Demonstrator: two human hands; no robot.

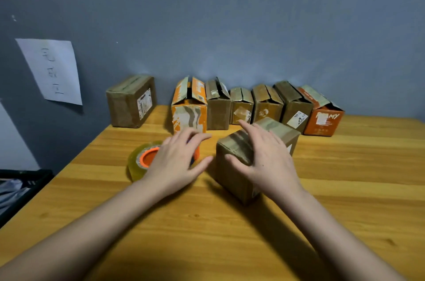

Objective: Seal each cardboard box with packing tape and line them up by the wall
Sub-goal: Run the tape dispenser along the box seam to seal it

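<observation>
The small brown cardboard box [250, 156] sits near the middle of the wooden counter [345, 188], turned at an angle, its top flaps down with glossy tape visible along the seam. The right hand [266, 154] lies over its top with fingers spread and fairly straight, the thumb against the near face — resting on it, not clamped. The box looks light and stiff; its taped top is probably slick, so the sounder hold would be across the two bare side faces rather than on the taped seam.

Just left of it, the roll of clear packing tape with an orange core [143, 161] lies flat on the counter. The left hand [179, 159] is spread over the roll, fingers relaxed; whether it touches the roll cannot be told.

Along the grey wall [230, 27] stands a row of six boxes [253, 106] — two orange-printed, four brown — several with flaps visibly gaping, so judged unsealed. A larger brown box [131, 101] stands apart at the left, seam closed. A white sheet of paper [51, 71] hangs on the wall.
</observation>
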